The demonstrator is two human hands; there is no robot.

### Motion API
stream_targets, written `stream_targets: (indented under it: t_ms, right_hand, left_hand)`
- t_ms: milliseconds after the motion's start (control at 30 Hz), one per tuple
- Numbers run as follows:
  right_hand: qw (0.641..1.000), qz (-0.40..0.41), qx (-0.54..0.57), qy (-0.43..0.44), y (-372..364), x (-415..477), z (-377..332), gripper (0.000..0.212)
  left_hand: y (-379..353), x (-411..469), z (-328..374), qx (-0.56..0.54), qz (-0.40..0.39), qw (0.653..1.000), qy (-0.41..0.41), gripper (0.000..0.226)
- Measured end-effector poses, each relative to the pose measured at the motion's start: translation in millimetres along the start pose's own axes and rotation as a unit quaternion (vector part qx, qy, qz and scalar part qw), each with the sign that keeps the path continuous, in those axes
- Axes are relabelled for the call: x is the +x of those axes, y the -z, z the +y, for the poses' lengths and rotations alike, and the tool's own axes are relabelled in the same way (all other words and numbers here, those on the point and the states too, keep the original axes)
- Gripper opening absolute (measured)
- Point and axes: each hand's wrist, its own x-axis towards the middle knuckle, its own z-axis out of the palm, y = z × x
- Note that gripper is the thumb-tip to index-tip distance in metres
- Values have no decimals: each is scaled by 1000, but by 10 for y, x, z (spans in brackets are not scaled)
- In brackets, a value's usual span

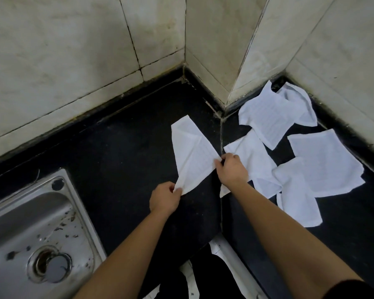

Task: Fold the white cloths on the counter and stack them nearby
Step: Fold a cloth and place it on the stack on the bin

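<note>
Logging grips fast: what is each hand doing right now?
Left hand: closed, pinching the near corner of the white cloth.
Right hand: closed, pinching the same cloth's right corner.

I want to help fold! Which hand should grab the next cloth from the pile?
Probably the right hand. It sits right beside the loose cloths, touching the nearest one. The left hand is farther off, toward the sink, pinching the cloth being folded.

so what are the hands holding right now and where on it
Both hold one white cloth: the left hand pinches its near bottom corner, the right hand pinches its right-side corner. The other cloths lie untouched.
</note>
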Motion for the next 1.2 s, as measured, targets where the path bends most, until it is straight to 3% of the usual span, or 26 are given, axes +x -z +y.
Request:
stream_targets:
  t_ms: [67, 133, 167, 267, 367, 467, 567, 733, 900, 1033, 1200]
  right_hand:
    - [999, -20, 33, -16, 10, 22, -40, 30]
    - [988, -39, 141, -48, 34, -23, -111, 26]
    - [967, -43, 237, -78, 85, -82, -189, 23]
    - [858, -72, 490, -137, 314, -271, -414, 9]
    - [780, -119, 603, -121, 635, -412, -646, 22]
    - [749, -129, 645, -80, 960, -565, -877, 28]
    - [751, -126, 647, -42, 1162, -636, -1046, 26]
    - [799, -100, 593, -13, 1245, -679, -1219, 27]
    - [773, -76, 628, 48, 1337, -727, -1272, 20]
    - [793, -73, 603, 45, 1211, -832, -1112, 17]
    - [866, -80, 490, -62, 529, -955, -491, 18]
  left_hand:
    - [58, -20, -75, -103, 4, 994, 27, 12]
    - [196, -49, -133, -255, 6, 963, 84, 13]
    - [318, -68, -142, -322, 10, 940, 110, 15]
    - [741, -87, -84, -462, 18, 873, 155, 17]
    - [1166, -124, 88, -534, 9, 833, 140, 11]
    - [1532, -225, 246, -590, -14, 800, 107, 9]
    - [1769, -281, 369, -622, -22, 780, 72, 8]
    - [1874, -354, 517, -625, -5, 775, 87, 11]
    - [1980, -388, 544, -684, -6, 728, 33, 22]
    - [1813, -406, 344, -648, 29, 761, 32, 23]
    - [1078, -404, -191, -557, 43, 814, 157, 16]
